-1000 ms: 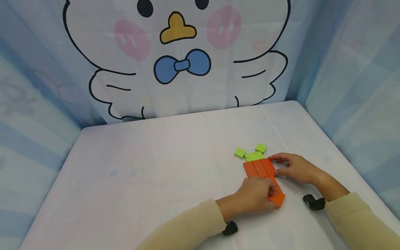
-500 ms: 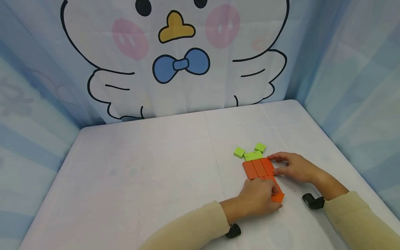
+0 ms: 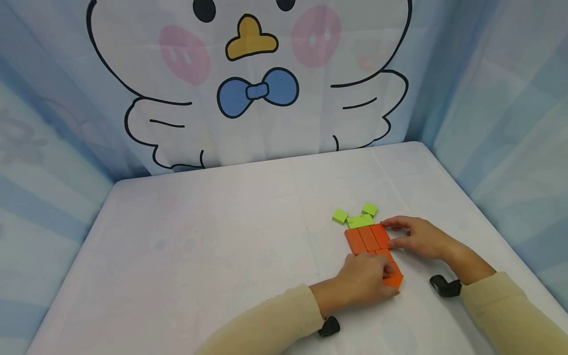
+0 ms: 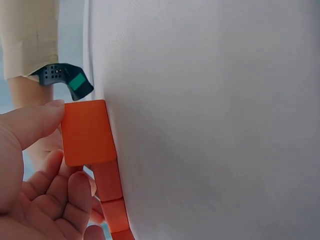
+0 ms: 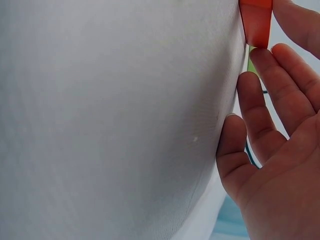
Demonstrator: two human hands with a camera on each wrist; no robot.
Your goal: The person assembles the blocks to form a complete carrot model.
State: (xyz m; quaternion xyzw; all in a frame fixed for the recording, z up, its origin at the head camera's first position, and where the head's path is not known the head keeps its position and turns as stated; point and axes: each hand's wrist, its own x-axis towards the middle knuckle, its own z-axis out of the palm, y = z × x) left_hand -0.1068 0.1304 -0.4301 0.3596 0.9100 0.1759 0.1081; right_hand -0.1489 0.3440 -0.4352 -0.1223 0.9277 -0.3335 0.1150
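Observation:
Orange blocks (image 3: 356, 241) lie flat and close together on the white-covered table, forming a shape that narrows towards the front. Green blocks (image 3: 360, 221) sit against its far edge. My left hand (image 3: 364, 278) reaches over the near part, with thumb and fingers pinching the orange block (image 4: 89, 132) at the near tip; its back hides part of the shape. At the far right corner my right hand (image 3: 421, 238) has its thumb and index finger around an outer orange block (image 5: 257, 25), while its other fingers rest beside it near the cloth.
Two small green blocks, one to the left (image 3: 340, 216) and one to the right (image 3: 370, 209), stand behind the longer green one. A black wrist device (image 3: 445, 286) is by the right sleeve, another (image 3: 329, 326) by the left. Printed curtains (image 3: 266, 133) enclose the table.
The left hand has shifted slightly to the right and nearer at the near tip, then settled. The right hand and the blocks look nearly the same.

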